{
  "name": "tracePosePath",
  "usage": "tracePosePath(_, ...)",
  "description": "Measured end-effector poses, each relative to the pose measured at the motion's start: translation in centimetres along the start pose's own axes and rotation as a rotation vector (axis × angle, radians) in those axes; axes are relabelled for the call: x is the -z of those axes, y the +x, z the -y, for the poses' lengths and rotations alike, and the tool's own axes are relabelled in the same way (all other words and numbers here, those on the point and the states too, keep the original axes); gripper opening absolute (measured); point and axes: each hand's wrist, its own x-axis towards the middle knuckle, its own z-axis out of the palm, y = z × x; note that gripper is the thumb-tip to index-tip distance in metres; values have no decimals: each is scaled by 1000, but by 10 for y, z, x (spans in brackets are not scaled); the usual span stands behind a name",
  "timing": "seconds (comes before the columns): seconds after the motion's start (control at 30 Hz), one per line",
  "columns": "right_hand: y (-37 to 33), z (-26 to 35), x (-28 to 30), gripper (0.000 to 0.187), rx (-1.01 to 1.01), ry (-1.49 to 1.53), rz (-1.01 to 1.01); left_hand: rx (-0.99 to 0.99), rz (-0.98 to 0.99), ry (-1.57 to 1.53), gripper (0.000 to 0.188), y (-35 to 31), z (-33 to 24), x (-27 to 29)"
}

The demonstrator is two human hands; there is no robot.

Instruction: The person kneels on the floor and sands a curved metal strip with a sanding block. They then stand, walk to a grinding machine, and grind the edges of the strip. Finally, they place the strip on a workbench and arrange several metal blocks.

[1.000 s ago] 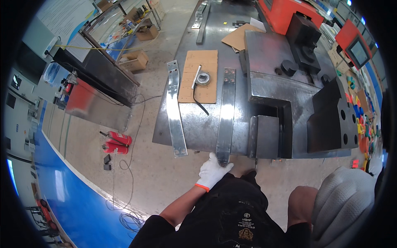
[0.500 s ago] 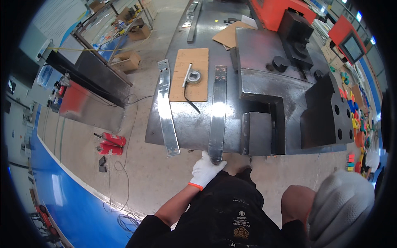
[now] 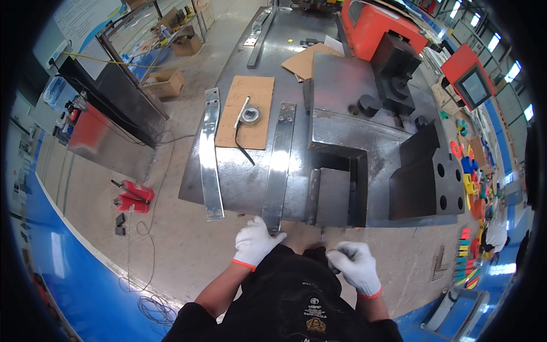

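My left hand (image 3: 256, 242), in a white knit glove with an orange cuff, is closed on the near end of a flat metal bar (image 3: 279, 165). The bar lies lengthwise on the dark steel table, its near end over the front edge and several holes at its far end. My right hand (image 3: 356, 265), gloved alike, is curled in front of my body, apart from the bar; whatever its fingers may hold is hidden. A second shiny bar (image 3: 209, 159), slightly bent, lies to the left. Between the bars' far halves, a cardboard sheet (image 3: 259, 91) carries a round gauge-like device (image 3: 250, 115) and a white marker-like stick (image 3: 241, 112).
To the right are a dark block (image 3: 333, 194) in a table recess and an upright dark bracket (image 3: 421, 176) with holes. Red machinery (image 3: 387, 28) and a screen on a red housing (image 3: 470, 77) stand farther back. Red fire extinguishers (image 3: 134, 196) and cables lie on the floor at left.
My right hand has come down from close to the camera at the lower right to in front of my body. My left hand stays at the bar's near end. The view has shifted slightly.
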Motion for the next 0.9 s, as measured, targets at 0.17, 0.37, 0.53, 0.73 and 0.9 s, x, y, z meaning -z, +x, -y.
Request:
tracePosePath(0.17, -9, -64, 44, 33, -246, -88, -7, 0, -170, 51, 106, -15, -36, 20)
tracePosePath(0.37, -50, -119, 124, 39, -340, -165, -99, 93, -255, 132, 98, 8, -62, -6)
tracePosePath(0.53, -79, -155, 194, 37, -373, -61, -205, 268, -270, -125, 82, 9, -78, -5)
tracePosePath(0.73, -101, -144, 258, 37, -444, -16, -266, 407, -238, -187, 68, -22, -81, -19)
tracePosePath(0.9, -93, -146, 300, 35, -417, 11, -320, 469, -278, -345, 65, -48, -73, -50)
